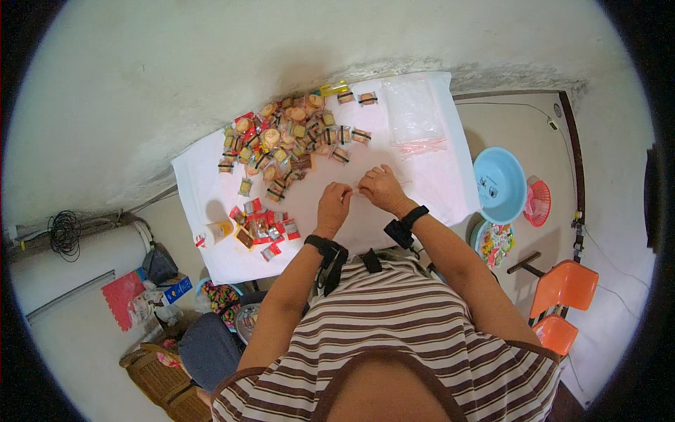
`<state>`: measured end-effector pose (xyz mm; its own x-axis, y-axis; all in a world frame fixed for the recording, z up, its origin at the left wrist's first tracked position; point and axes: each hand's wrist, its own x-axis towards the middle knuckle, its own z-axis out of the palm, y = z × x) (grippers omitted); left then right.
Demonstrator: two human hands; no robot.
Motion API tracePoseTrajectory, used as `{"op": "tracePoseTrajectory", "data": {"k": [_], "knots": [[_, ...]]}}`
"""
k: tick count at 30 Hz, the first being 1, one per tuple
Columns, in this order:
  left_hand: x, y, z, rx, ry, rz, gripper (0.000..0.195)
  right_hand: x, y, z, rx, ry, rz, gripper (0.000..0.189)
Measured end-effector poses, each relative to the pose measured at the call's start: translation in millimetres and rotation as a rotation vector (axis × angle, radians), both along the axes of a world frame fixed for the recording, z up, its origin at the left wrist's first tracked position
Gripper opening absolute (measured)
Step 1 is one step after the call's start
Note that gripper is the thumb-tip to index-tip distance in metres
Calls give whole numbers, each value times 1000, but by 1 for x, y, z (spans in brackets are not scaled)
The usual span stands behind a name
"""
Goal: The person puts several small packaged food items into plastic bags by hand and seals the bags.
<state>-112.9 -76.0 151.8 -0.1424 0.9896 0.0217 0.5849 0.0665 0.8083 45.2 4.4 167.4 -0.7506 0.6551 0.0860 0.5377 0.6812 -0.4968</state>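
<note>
My left hand (334, 207) and my right hand (385, 190) are close together over the white-covered table (437, 195), fingertips pinched on what looks like a thin clear plastic bag; a pinkish edge shows beside my right hand. The bag's outline is hard to see. Beyond my left hand spreads a large heap of individually wrapped round cookies (271, 138), many with a dark band on the wrapper. Small red-and-silver packets (258, 224) lie left of my left hand. A stack of flat clear bags with pink edges (414, 113) rests at the back right.
A plastic cup (219, 230) stands near the table's left edge. On the floor at right are a blue basin (500, 184), a red basket (539, 203) and a container of colourful packets (494, 243). Orange chairs (564, 290) stand lower right, a dark stool (210, 351) lower left.
</note>
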Motion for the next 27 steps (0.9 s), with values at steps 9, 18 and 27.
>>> {"op": "tracePoseTrajectory", "data": {"k": [9, 18, 27], "knots": [[2, 3, -1, 36, 61, -8, 10, 0, 3, -1, -39, 15, 6, 5], [2, 6, 0, 65, 89, -7, 8, 0, 7, -4, -57, 15, -8, 4], [0, 6, 0, 74, 90, -3, 7, -2, 9, -1, -53, 33, -16, 5]]}}
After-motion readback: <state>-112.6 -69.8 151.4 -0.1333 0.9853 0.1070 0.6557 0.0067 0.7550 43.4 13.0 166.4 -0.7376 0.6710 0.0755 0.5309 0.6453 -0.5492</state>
